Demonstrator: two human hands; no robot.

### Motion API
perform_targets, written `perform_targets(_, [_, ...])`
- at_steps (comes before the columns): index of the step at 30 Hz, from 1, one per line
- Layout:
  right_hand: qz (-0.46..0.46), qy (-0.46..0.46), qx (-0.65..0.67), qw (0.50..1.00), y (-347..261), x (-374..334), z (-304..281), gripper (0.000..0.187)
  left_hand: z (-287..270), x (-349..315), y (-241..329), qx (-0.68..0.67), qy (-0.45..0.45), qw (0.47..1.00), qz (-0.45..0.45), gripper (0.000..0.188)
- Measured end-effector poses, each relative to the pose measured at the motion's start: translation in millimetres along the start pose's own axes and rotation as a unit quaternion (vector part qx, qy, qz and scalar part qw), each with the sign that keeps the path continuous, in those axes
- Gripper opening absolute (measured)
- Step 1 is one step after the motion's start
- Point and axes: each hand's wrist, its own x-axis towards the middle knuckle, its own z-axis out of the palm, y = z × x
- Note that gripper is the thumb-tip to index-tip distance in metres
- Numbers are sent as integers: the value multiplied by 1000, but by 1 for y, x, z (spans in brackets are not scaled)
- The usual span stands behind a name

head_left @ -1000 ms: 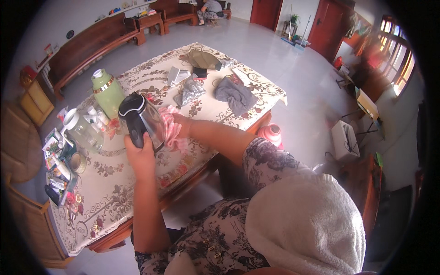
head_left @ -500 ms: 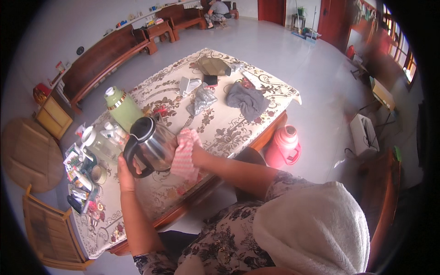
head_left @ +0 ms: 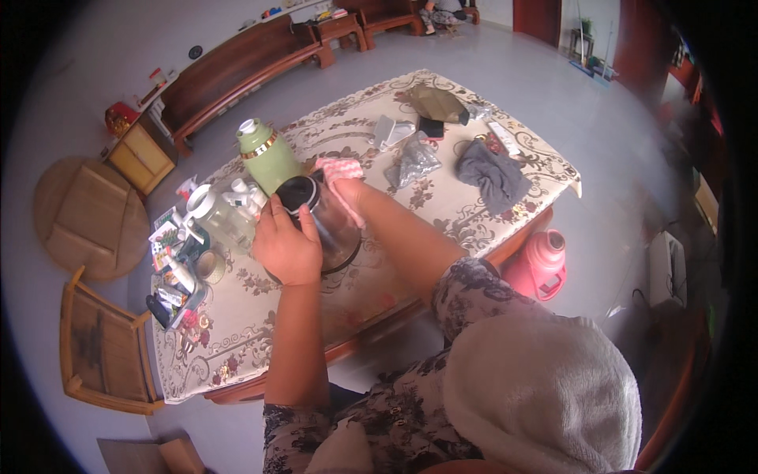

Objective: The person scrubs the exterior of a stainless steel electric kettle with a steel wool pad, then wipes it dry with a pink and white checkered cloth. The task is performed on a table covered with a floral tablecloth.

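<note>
A glass-and-steel kettle (head_left: 338, 234) with a black top stands near the table's front edge. My left hand (head_left: 289, 246) is closed over its near left side, fingers reaching up to the rim; the hand hides most of the kettle's handle. My right hand (head_left: 352, 199) grips a pink-and-white striped cloth (head_left: 341, 167) and presses it against the far right side of the kettle. Just behind the kettle stands a green thermos flask (head_left: 267, 155) with a white stopper. Left of it is a clear jar (head_left: 218, 215) with a white rim.
Small bottles and packets fill a tray (head_left: 196, 295) at the table's left. A grey cloth (head_left: 491, 175), a clear plastic bag (head_left: 412, 163) and a brown bag (head_left: 439, 104) lie farther back. On the floor at right stands a pink thermos (head_left: 538, 265); a wooden chair (head_left: 107, 344) stands left.
The kettle has turned and come down to the table. My left hand has shifted from its handle to its upper side. The cloth has moved up toward the rim. The whole view has swung left.
</note>
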Motion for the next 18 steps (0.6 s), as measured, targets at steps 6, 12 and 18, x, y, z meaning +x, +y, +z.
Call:
perform_targets(6, [-314, -32, -404, 859, 46, 68, -46, 16, 7, 2, 10, 30, -14, 999, 16, 40])
perform_targets(12, [-325, 344, -427, 770, 85, 5, -10, 17, 11, 1, 10, 81, -61, 995, -21, 40])
perform_targets(18, [-221, 368, -707, 562, 163, -15, 37, 13, -10, 19, -11, -48, -185, 981, -45, 46])
